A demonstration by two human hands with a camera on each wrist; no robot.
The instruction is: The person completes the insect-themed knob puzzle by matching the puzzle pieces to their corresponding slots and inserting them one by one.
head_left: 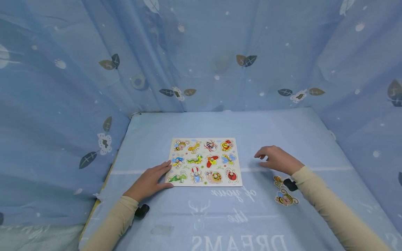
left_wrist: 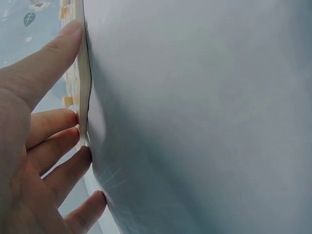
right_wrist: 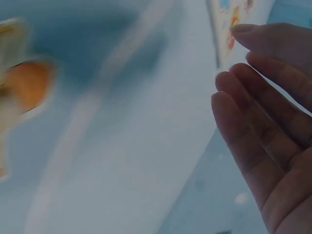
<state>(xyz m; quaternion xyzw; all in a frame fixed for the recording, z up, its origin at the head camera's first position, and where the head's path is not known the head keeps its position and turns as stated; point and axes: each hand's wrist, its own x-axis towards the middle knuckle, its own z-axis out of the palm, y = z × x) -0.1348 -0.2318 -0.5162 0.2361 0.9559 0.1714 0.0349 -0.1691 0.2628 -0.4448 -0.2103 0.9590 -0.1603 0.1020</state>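
Observation:
A wooden insect puzzle board [head_left: 185,168] lies flat on the cloth-covered table, with pictures of bugs in rows and small knobs on several of them. My left hand [head_left: 152,179] rests at the board's left side, thumb near the front corner and fingertips against the edge. In the left wrist view, the fingers [left_wrist: 68,170] lie loosely along the board's edge [left_wrist: 84,92]. To the right of the board, my right hand [head_left: 277,159] hovers with loosely bent fingers and nothing between them. A bee puzzle piece [head_left: 285,198] lies near the right wrist; another striped insect piece [head_left: 277,181] is partly hidden by the wrist camera.
Pale blue cloth [head_left: 238,125] with white mirrored lettering [head_left: 238,242] covers the table. Blue patterned curtains [head_left: 216,52] hang at the back and both sides. A yellowish table edge [head_left: 94,209] shows on the left.

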